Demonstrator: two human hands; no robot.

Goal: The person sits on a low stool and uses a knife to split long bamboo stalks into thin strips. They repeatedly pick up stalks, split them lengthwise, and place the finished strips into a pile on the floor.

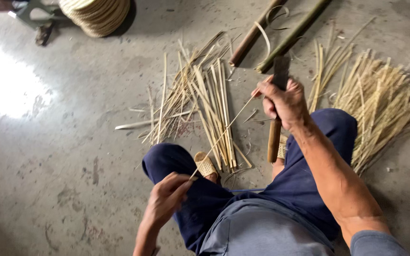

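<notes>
My left hand [166, 198] pinches the near end of a thin bamboo strip [224, 132] just above my left knee. The strip runs up and to the right to my right hand [284, 102]. That hand grips a knife with a dark blade [281, 71] and a wooden handle [274, 141], the blade pointing away from me, and the strip's far end meets the blade at my fingers. I sit low with both knees bent, in dark blue trousers [309, 185].
A loose pile of split bamboo strips [200, 102] lies on the concrete floor ahead. A bigger heap of strips [380, 104] lies at right. Two bamboo poles [290, 38] lie at the top. A stack of woven round items [98, 14] sits top left.
</notes>
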